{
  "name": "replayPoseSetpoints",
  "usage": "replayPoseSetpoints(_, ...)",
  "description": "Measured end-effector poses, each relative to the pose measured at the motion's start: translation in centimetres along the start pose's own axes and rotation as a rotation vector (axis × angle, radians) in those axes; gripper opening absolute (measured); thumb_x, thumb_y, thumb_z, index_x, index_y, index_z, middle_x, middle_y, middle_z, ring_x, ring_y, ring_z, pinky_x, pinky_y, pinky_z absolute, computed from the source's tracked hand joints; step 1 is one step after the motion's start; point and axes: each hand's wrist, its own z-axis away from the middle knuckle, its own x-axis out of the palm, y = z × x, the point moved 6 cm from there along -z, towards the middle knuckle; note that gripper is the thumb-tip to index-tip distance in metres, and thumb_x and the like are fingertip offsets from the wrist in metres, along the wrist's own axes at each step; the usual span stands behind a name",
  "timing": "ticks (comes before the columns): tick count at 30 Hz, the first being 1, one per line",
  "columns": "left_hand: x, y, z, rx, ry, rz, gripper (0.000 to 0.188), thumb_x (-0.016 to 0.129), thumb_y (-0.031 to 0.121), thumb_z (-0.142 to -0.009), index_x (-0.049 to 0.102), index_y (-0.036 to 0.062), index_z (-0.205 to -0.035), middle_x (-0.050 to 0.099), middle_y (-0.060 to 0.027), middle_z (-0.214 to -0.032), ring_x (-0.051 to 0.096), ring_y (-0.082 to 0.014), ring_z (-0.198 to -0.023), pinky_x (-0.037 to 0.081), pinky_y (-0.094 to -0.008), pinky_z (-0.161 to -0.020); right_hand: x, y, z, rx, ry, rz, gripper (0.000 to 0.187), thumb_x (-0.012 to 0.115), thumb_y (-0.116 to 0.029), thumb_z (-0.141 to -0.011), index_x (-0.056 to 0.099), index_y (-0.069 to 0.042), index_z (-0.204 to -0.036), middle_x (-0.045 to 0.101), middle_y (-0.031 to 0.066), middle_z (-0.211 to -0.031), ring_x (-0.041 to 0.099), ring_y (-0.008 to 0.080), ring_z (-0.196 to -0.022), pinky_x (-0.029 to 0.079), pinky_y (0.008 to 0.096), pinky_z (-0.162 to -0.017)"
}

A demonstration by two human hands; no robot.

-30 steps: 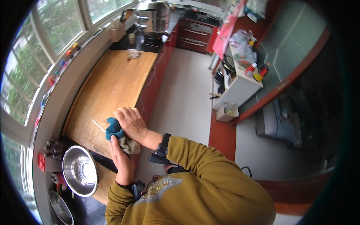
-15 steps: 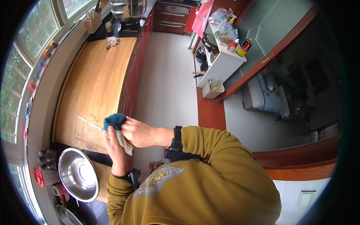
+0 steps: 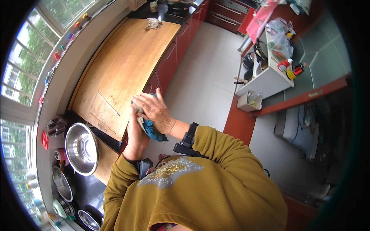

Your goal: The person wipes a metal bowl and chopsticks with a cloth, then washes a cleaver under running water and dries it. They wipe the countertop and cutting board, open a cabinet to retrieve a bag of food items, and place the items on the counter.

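Note:
Over the near corner of the wooden board, both my hands press a bunched teal and beige cloth (image 3: 152,130) between them. My left hand (image 3: 135,134) is upright against its left side, the fingers partly hidden. My right hand (image 3: 158,112) lies over the top with long fingers and the thumb raised. The teal end of the cloth hangs below my palms, and the rest is covered by my hands. On the board, just left of my hands, lies a thin pale stick (image 3: 108,103) with a bluish tip.
The large wooden board (image 3: 131,54) carries a crumpled pale rag (image 3: 153,24) at its far end. A steel basin (image 3: 81,149) stands to its near left, with a smaller steel bowl (image 3: 63,184) closer in. Right of the aisle is a white cabinet (image 3: 266,82) with a small bin (image 3: 249,101).
My hands have shifted against each other, the right now over the cloth and its teal part turned downward. The view has swung, and the stick now lies apart from my hands.

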Motion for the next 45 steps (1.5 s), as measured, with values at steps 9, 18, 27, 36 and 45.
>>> replayPoseSetpoints(9, 8.5, -6.8, -4.3, 0.075, -0.200, -0.414, 0.054, 0.055, 0.027, -0.105, 0.036, 0.0037, -0.151, 0.050, -0.0041, -0.141, 0.046, -0.0132, -0.129, 0.036, -0.0309, -0.109, -6.8, 12.7, -0.5, 0.250, 0.066, -0.167, 0.032, 0.052, -0.032, -0.102, 0.053, -0.008, -0.124, 0.071, 0.0130, -0.100, 0.071, 0.0324, -0.084, 0.058, 0.0409, -0.075)
replayPoseSetpoints(18, 10.0, -7.6, -8.7, 0.128, -0.031, -0.481, 0.042, 0.055, 0.022, -0.104, 0.048, 0.0016, -0.140, 0.061, -0.0048, -0.127, 0.058, -0.0130, -0.115, 0.046, -0.0289, -0.100, -6.6, 18.4, 2.5, 0.334, -0.261, -0.771, 0.053, 0.044, -0.025, -0.106, 0.029, -0.001, -0.151, 0.061, 0.0290, -0.124, 0.060, 0.0434, -0.116, 0.050, 0.0461, -0.097)
replayPoseSetpoints(27, 9.7, 0.1, -15.1, 0.293, 0.025, -0.534, 0.035, 0.054, 0.031, -0.104, 0.055, 0.0059, -0.128, 0.067, -0.0056, -0.094, 0.067, -0.0151, -0.077, 0.055, -0.0274, -0.066, -6.8, 24.2, 3.5, 0.463, -0.365, -0.609, 0.043, 0.059, -0.029, -0.099, 0.057, -0.002, -0.132, 0.066, 0.0189, -0.119, 0.067, 0.0289, -0.108, 0.053, 0.0378, -0.093)
replayPoseSetpoints(36, 0.8, 7.5, -28.4, 0.346, 0.171, -0.481, 0.030, 0.060, 0.026, -0.100, 0.058, 0.0073, -0.123, 0.065, -0.0042, -0.101, 0.064, -0.0177, -0.091, 0.053, -0.0341, -0.082, -12.7, 34.1, 9.2, 1.050, -0.170, -0.661, 0.031, 0.055, -0.025, -0.103, 0.064, -0.003, -0.122, 0.071, 0.0094, -0.111, 0.069, 0.0158, -0.098, 0.056, 0.0298, -0.080)
replayPoseSetpoints(45, 0.8, 10.2, -36.3, 0.246, 0.113, -0.409, 0.020, 0.059, 0.020, -0.098, 0.060, 0.0043, -0.110, 0.066, -0.0058, -0.091, 0.066, -0.0200, -0.082, 0.054, -0.0353, -0.076, -15.7, 36.9, 17.5, 1.337, 0.034, -0.655, 0.035, 0.052, -0.027, -0.105, 0.060, 0.002, -0.122, 0.069, 0.0122, -0.109, 0.069, 0.0174, -0.095, 0.057, 0.0296, -0.078)
